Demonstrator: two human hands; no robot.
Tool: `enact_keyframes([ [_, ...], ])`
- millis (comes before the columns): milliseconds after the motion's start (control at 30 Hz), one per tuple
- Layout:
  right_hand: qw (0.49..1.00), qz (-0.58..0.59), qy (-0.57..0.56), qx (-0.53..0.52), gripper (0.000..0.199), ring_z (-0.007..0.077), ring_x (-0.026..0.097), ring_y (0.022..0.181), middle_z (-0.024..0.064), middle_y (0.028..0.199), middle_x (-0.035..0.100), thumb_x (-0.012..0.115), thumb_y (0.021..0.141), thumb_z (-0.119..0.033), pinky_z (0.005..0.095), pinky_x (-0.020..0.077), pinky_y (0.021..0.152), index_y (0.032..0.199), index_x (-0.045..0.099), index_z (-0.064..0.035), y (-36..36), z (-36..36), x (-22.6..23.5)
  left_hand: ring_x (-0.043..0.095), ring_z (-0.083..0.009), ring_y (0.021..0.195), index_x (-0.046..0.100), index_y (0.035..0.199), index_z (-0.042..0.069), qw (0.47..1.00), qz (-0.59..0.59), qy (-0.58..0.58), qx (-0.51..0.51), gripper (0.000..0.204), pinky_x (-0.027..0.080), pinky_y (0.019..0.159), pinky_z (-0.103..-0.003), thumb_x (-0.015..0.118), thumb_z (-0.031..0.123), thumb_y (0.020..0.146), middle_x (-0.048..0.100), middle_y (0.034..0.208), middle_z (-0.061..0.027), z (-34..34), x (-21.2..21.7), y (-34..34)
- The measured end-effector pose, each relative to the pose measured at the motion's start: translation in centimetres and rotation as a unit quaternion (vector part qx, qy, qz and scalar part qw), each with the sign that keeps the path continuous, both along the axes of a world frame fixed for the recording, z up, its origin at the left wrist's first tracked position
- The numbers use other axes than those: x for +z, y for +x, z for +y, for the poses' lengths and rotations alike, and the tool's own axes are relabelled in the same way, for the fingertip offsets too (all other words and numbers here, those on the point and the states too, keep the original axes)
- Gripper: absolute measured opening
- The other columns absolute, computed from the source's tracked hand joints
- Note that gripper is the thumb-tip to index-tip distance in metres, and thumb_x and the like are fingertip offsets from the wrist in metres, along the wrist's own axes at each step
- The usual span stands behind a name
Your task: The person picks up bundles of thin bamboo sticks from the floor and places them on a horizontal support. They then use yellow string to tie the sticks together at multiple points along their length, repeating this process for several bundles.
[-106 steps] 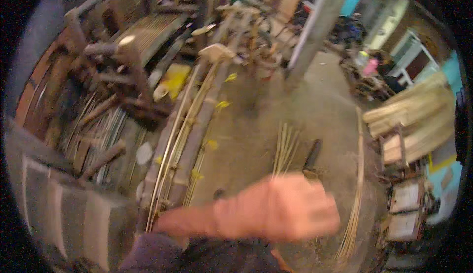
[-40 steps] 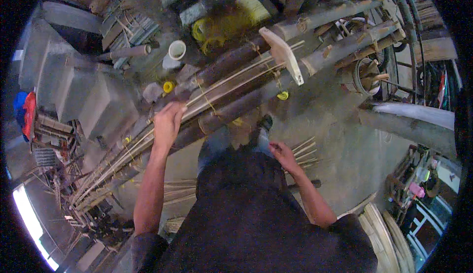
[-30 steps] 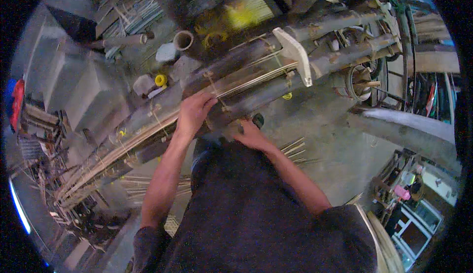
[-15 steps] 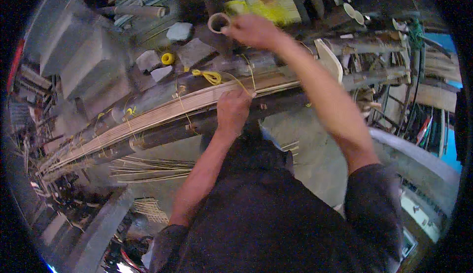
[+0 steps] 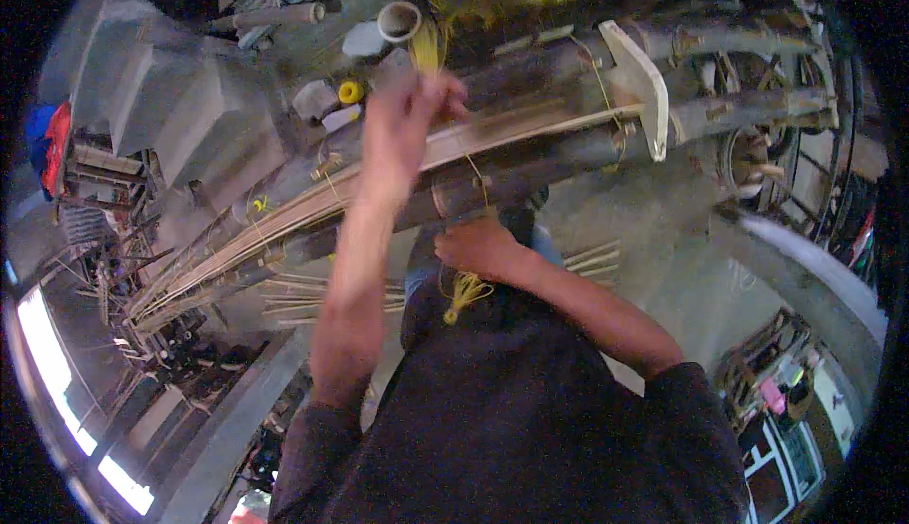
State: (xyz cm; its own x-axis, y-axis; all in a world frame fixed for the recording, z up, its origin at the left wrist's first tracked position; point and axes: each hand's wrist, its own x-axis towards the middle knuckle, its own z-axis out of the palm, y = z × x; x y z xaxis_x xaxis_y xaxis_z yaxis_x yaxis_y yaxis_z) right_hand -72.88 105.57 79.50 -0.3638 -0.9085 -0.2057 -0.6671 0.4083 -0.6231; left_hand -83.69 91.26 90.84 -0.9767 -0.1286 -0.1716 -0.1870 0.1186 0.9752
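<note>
Dull grey concrete floor spreads beneath dark round poles, between which pale, slender strips lie lengthwise toward a curved wooden board. Above the strips, the left hand is too blurred to tell how far open it is, while the right hand is closed on yellow cord, its looped hank dangling below. Moments earlier that hank lay across the far pole, the left hand rested on the strips, and the right was over by a round tube.
</note>
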Motion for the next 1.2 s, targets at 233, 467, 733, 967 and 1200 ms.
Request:
enact_keyframes([
  [233, 0.996, -0.077, -0.015, -0.042, 0.026, 0.0335, 0.064, 0.093, 0.0149, 0.097, 0.064, 0.061, 0.079, -0.014, 0.0426, 0.054, 0.074, 0.104, 0.06, -0.0073, -2.6, 2.9, 3.1, 0.06, -0.0226, 0.089, 0.061, 0.106, 0.005, 0.991, -0.056, -0.052, 0.108, 0.038, 0.048, 0.081, -0.038, 0.046, 0.038, 0.095, 0.063, 0.096, -0.0091, -6.5, -14.1, -12.0],
  [467, 0.781, -0.191, -0.077, -0.59, 0.054, 0.0217, 0.059, 0.097, 0.0101, 0.114, 0.058, 0.064, 0.086, -0.018, 0.0337, 0.0488, 0.086, 0.136, 0.045, -0.0075, 8.9, 22.1, -2.0, 0.062, -0.0357, 0.103, 0.06, 0.117, 0.008, 0.787, -0.241, -0.534, -0.192, 0.067, 0.048, 0.088, -0.047, 0.05, 0.065, 0.085, 0.065, 0.107, -0.0217, -30.8, -17.7, -8.7],
  [733, 0.808, -0.38, 0.048, -0.447, 0.03, 0.0163, 0.057, 0.083, 0.0067, 0.096, 0.063, 0.062, 0.09, -0.022, 0.0327, 0.0472, 0.077, 0.114, 0.063, -0.0044, -9.2, 19.7, 3.7, 0.061, -0.0344, 0.099, 0.067, 0.107, 0.012, 0.927, 0.067, -0.364, -0.054, 0.03, 0.049, 0.086, -0.044, 0.063, 0.03, 0.084, 0.065, 0.105, -0.0166, 6.1, -1.7, -5.5],
  [967, 0.98, 0.143, -0.13, 0.044, 0.017, 0.0281, 0.058, 0.079, 0.0109, 0.09, 0.064, 0.06, 0.088, -0.02, 0.0409, 0.0472, 0.074, 0.095, 0.07, -0.0069, -23.8, 13.0, 20.9, 0.064, -0.032, 0.087, 0.068, 0.095, 0.011, 0.925, 0.071, -0.372, -0.036, 0.018, 0.049, 0.08, -0.043, 0.062, 0.026, 0.086, 0.069, 0.093, -0.011, 16.6, -5.3, -0.6],
  [1200, 0.988, 0.064, 0.07, -0.118, 0.021, 0.0286, 0.06, 0.067, 0.0115, 0.072, 0.061, 0.059, 0.082, -0.026, 0.039, 0.0483, 0.069, 0.084, 0.064, -0.0053, -32.8, 9.0, 8.9, 0.065, -0.031, 0.079, 0.068, 0.085, 0.009, 0.914, 0.104, -0.39, -0.026, 0.022, 0.047, 0.077, -0.042, 0.059, 0.028, 0.089, 0.068, 0.082, -0.0122, 17.7, -6.6, -2.1],
])
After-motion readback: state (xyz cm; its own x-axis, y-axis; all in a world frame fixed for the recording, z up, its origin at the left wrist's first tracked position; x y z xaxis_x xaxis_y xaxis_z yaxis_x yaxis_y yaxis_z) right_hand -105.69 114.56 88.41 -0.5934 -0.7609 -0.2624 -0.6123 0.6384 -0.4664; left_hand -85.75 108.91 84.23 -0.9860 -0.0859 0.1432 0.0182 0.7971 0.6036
